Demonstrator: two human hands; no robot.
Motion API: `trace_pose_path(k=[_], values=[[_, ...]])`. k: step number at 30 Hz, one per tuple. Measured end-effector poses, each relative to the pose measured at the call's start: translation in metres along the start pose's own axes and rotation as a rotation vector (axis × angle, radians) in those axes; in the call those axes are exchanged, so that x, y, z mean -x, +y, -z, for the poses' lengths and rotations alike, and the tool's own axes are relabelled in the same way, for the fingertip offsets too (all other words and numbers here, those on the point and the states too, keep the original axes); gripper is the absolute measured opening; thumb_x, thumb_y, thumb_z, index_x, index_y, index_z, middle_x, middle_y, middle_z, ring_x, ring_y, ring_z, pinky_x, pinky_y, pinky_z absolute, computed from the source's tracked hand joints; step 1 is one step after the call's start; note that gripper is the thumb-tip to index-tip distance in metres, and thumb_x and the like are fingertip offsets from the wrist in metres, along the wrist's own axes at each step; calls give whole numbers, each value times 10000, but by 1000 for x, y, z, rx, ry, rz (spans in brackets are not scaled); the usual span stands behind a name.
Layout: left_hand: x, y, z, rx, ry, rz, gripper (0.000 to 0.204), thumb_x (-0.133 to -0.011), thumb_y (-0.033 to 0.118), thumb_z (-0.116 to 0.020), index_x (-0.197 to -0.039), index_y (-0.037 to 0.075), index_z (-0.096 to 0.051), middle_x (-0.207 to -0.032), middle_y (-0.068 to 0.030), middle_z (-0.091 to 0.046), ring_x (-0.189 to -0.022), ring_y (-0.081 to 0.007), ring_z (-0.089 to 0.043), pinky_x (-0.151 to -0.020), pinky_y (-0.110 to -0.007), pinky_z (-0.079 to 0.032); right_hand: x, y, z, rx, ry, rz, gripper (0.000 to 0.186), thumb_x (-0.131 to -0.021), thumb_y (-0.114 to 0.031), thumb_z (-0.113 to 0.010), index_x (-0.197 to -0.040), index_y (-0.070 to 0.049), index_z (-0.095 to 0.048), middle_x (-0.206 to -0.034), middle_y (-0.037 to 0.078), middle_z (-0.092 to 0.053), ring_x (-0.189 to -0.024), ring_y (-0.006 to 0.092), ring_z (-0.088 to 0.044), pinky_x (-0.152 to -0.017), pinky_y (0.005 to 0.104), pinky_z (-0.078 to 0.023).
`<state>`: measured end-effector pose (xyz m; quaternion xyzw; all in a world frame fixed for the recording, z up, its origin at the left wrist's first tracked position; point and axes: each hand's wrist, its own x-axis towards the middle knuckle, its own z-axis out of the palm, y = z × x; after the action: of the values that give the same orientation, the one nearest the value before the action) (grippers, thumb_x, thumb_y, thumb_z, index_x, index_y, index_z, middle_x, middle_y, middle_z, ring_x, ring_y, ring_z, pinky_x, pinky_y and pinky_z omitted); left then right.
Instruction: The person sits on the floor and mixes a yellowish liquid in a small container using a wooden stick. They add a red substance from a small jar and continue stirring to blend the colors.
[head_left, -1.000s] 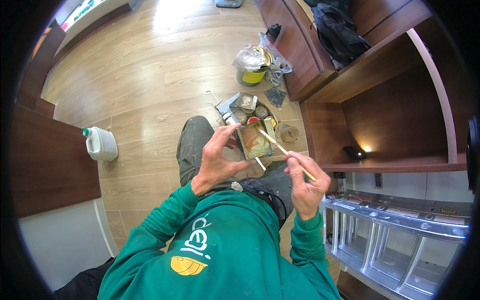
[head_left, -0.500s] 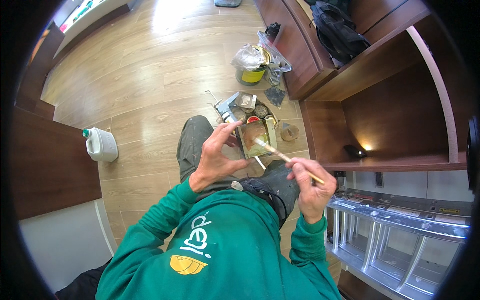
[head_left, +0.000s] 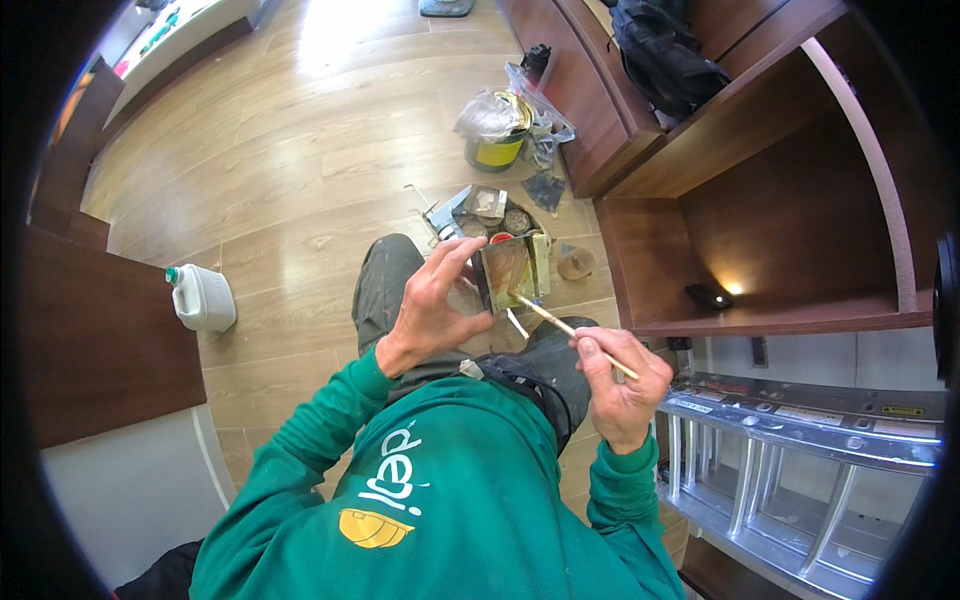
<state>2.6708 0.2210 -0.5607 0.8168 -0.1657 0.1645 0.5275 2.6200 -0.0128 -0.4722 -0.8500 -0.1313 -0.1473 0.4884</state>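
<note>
My left hand (head_left: 428,308) grips a small, flat, square tray-like piece (head_left: 503,268) by its left side, with fingers at the far edge and thumb at the near one. Brownish and yellowish smears cover its face. In my right hand (head_left: 626,385) is a thin paintbrush (head_left: 552,319) with a pale wooden handle, pinched near the handle's rear. The brush tip touches the piece's near part, and its bristles are hard to make out. Just beyond lie a caulking gun (head_left: 443,219) and several small round tins (head_left: 517,220).
A clear cup (head_left: 575,263) stands right of the tins. Farther off is a yellow-banded bucket (head_left: 494,153) covered with plastic. A wooden cabinet (head_left: 640,225) and an aluminium ladder (head_left: 790,425) flank my right. A white jug (head_left: 203,297) stands at the left.
The brush tip has moved nearer to me, from the middle of the square piece to its near part. My right hand has dropped slightly; the left keeps its hold.
</note>
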Motion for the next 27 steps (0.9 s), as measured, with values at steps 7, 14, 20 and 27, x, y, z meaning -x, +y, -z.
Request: trace_pose_path(k=[7, 14, 20, 27], values=[[-6, -2, 1, 19, -47, 5, 902, -553, 75, -904, -1396, 74, -584, -1212, -120, -646, -905, -201, -675, -788, -324, -583, -4, 3, 3, -18, 10, -100, 96, -920, -39, -697, -976, 20, -748, -855, 115, -746, -710, 175, -705, -663, 281, -545], [-8, -9, 7, 78, -136, 35, 897, -560, 94, -919, -1395, 79, -592, -1221, -107, -647, -906, -191, -680, -794, -318, -585, -10, 10, 10, -124, 18, -230, 115, -946, -54, -671, -973, 29, -746, -815, 104, -740, -640, 115, -652, -565, 248, -494], [-5, -25, 10, 116, -213, 93, 899, -573, 121, -943, -1395, 55, -587, -1242, -107, -641, -896, -178, -681, -779, -308, -587, -18, 25, -6, -412, -83, -410, 148, -968, -76, -660, -992, 43, -744, -852, 111, -745, -668, 122, -656, -598, 244, -504], [4, -32, 12, 142, -213, 160, 895, -584, 109, -951, -1397, 41, -584, -1233, -100, -636, -892, -159, -676, -758, -287, -583, -13, 34, -8, -388, -222, -286, 145, -965, -72, -669, -1020, 39, -745, -849, 102, -740, -682, 120, -662, -622, 251, -516]])
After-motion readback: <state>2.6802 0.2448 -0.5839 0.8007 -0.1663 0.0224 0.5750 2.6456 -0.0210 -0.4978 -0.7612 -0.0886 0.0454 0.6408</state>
